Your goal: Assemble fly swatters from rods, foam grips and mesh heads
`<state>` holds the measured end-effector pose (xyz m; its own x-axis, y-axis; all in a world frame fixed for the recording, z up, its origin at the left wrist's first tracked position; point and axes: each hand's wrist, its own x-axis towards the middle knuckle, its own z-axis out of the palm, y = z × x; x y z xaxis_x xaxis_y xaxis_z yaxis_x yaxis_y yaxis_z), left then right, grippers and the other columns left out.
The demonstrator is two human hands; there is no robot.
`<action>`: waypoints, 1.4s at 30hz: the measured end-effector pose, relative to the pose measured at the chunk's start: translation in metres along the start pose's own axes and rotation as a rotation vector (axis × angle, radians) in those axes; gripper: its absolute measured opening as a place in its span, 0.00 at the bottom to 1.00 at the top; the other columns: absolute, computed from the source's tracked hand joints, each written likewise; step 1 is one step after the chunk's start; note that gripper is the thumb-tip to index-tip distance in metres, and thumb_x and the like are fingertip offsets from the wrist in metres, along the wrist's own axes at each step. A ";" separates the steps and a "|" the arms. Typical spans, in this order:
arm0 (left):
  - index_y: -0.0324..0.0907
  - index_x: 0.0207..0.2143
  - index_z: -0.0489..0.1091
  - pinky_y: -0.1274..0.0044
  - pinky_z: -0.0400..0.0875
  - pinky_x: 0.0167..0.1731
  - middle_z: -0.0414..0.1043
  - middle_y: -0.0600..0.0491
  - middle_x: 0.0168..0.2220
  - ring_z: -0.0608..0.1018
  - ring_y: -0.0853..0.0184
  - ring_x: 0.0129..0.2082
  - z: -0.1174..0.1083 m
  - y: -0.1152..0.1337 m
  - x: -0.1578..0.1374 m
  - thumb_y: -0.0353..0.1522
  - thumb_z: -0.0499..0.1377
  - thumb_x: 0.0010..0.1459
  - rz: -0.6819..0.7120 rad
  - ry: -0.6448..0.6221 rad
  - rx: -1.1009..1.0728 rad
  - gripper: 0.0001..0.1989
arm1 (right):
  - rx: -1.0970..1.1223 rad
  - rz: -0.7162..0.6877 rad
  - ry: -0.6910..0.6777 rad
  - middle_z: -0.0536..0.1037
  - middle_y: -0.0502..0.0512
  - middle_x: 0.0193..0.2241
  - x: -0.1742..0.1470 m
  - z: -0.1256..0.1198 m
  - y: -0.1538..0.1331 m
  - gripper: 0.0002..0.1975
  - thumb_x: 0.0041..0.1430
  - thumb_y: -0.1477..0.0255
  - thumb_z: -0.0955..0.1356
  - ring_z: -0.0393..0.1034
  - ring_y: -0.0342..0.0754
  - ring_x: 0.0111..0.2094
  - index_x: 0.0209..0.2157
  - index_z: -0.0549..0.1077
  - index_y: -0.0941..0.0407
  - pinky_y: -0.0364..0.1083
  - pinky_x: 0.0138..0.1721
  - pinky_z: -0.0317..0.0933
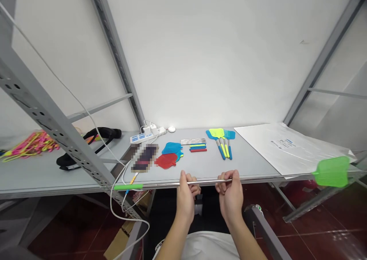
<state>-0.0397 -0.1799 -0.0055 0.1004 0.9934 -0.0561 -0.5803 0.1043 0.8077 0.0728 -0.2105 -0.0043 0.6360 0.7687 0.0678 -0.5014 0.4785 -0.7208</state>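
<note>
Stretched out level in front of me is a long fly swatter [206, 182] with a thin metal rod, a green handle at the left end and a green mesh head at the right end. My left hand [187, 197] is closed on the rod, thumb on top. A short way along, my right hand [230, 195] pinches the same rod. Beyond them on the table lie blue and red swatter heads [167, 161], several metal rods [193, 141] and a few coloured handles [198, 150]. Several blue and yellow-green fly swatters [220, 138] rest to their right.
A white plastic package [283, 145] covers the table's right part. At the left stand a power strip [147, 136], a pixelated phone-like object [145, 159] and loose white cables. A metal upright [57, 126] rises at the left; pink and yellow strands [40, 143] lie beyond it.
</note>
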 end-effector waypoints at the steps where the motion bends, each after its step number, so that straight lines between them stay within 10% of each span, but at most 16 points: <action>1: 0.44 0.19 0.50 0.79 0.57 0.20 0.45 0.63 0.17 0.53 0.75 0.16 0.001 -0.003 -0.002 0.53 0.53 0.60 -0.027 -0.030 0.012 0.28 | -0.001 0.019 -0.028 0.54 0.41 0.15 -0.004 0.003 0.002 0.21 0.66 0.54 0.60 0.47 0.40 0.17 0.25 0.62 0.53 0.41 0.20 0.49; 9: 0.43 0.18 0.54 0.80 0.52 0.19 0.48 0.62 0.16 0.53 0.75 0.17 -0.002 0.003 -0.001 0.51 0.55 0.60 -0.127 -0.179 0.071 0.28 | -0.059 0.095 -0.108 0.58 0.43 0.15 0.002 -0.004 -0.005 0.20 0.63 0.56 0.65 0.49 0.38 0.17 0.24 0.68 0.56 0.42 0.20 0.51; 18: 0.43 0.19 0.52 0.80 0.61 0.23 0.48 0.62 0.18 0.54 0.75 0.17 -0.034 0.055 0.022 0.41 0.59 0.60 0.166 0.051 -0.033 0.23 | -0.055 -0.070 0.044 0.54 0.41 0.14 0.047 -0.041 -0.052 0.19 0.63 0.58 0.66 0.48 0.38 0.17 0.23 0.65 0.55 0.41 0.20 0.51; 24: 0.44 0.20 0.44 0.79 0.55 0.19 0.42 0.63 0.17 0.53 0.74 0.16 -0.025 0.046 0.018 0.38 0.53 0.62 0.294 0.199 -0.102 0.22 | -0.024 -0.075 0.026 0.52 0.41 0.15 0.036 -0.027 -0.042 0.20 0.64 0.57 0.64 0.47 0.39 0.17 0.23 0.61 0.54 0.40 0.20 0.50; 31: 0.45 0.20 0.48 0.78 0.59 0.19 0.45 0.62 0.17 0.56 0.73 0.16 -0.002 0.010 -0.001 0.41 0.51 0.64 0.207 0.173 -0.099 0.21 | -0.076 0.056 -0.086 0.57 0.43 0.16 0.000 0.000 -0.005 0.22 0.64 0.53 0.62 0.51 0.40 0.18 0.24 0.66 0.55 0.42 0.22 0.52; 42: 0.44 0.19 0.48 0.79 0.58 0.19 0.46 0.63 0.16 0.55 0.74 0.15 -0.038 0.054 0.027 0.41 0.53 0.62 0.251 0.217 -0.150 0.22 | -0.181 0.210 -0.270 0.56 0.42 0.16 0.016 -0.016 -0.025 0.15 0.59 0.59 0.70 0.48 0.37 0.18 0.30 0.75 0.58 0.41 0.21 0.51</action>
<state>-0.0990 -0.1460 0.0137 -0.2246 0.9744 -0.0034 -0.6792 -0.1541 0.7176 0.1049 -0.2167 0.0036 0.3407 0.9377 0.0678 -0.4772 0.2346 -0.8469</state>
